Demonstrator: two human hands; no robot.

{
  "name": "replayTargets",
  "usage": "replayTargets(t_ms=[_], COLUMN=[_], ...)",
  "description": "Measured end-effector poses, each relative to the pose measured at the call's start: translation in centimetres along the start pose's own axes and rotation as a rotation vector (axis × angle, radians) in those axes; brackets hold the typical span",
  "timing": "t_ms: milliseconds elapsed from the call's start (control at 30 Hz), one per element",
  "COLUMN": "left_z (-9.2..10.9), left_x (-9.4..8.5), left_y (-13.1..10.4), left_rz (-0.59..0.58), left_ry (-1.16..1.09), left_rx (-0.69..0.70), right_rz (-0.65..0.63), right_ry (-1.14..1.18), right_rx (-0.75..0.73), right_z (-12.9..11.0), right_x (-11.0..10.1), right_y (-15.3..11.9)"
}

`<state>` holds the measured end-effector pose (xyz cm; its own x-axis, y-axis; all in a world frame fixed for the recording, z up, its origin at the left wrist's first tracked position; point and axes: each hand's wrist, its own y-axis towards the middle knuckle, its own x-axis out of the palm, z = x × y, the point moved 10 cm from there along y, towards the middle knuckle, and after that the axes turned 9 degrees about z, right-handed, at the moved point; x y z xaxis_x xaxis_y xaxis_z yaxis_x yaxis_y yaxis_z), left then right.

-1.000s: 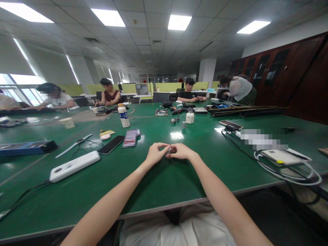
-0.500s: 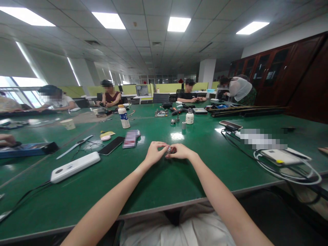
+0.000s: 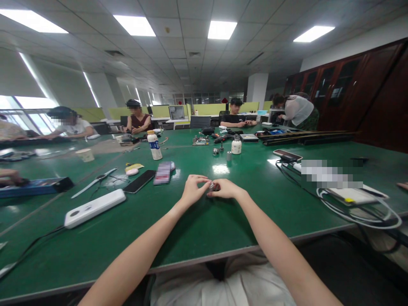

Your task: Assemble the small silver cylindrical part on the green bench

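Just above the green table (image 3: 204,229), my left hand (image 3: 194,188) and my right hand (image 3: 227,188) meet fingertip to fingertip. Between them is a small silvery metal part (image 3: 211,185), mostly covered by my fingers, so its exact kind cannot be made out. Both hands are closed on it, thumbs and forefingers pinching. Farther back on the table stand a small metal cylinder (image 3: 229,156), a round metal piece (image 3: 216,151) and a thin upright metal piece (image 3: 222,146). A white jar (image 3: 236,145) is beside them.
A white power strip (image 3: 95,208), a dark phone (image 3: 139,181) and a labelled bottle (image 3: 154,145) are on my left. To the right are cables (image 3: 357,212) and a white box (image 3: 346,195). A circuit board (image 3: 201,140) lies at the back. Several people sit around.
My hands stay together around the small metal part, with only a slight shift of the fingers. The whole view has moved very slightly.
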<state>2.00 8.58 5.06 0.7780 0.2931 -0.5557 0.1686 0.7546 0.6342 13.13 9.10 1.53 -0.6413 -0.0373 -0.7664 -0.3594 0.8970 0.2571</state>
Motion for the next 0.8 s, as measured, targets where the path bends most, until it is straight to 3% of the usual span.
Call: replayTargets(t_ms=[267, 433, 533, 800], left_z=[0.0, -0.8, -1.0, -1.6], left_x=[1.0, 1.3, 2.0, 3.0], left_y=[-0.1, -0.9, -1.4, -1.6], left_rz=[-0.119, -0.157, -0.208, -0.237], left_ry=[-0.037, -0.057, -0.005, -0.043], left_rx=[0.002, -0.088, -0.075, -0.123], right_rz=[0.014, 0.278, 0.371, 0.275], right_ry=[-0.011, -0.002, 0.047, 0.063], right_rx=[-0.014, -0.016, -0.074, -0.118], right_z=[0.8, 0.7, -0.6, -2.6], right_x=[-0.6, -4.0, -4.9, -3.2], right_y=[0.2, 0.5, 0.4, 0.0])
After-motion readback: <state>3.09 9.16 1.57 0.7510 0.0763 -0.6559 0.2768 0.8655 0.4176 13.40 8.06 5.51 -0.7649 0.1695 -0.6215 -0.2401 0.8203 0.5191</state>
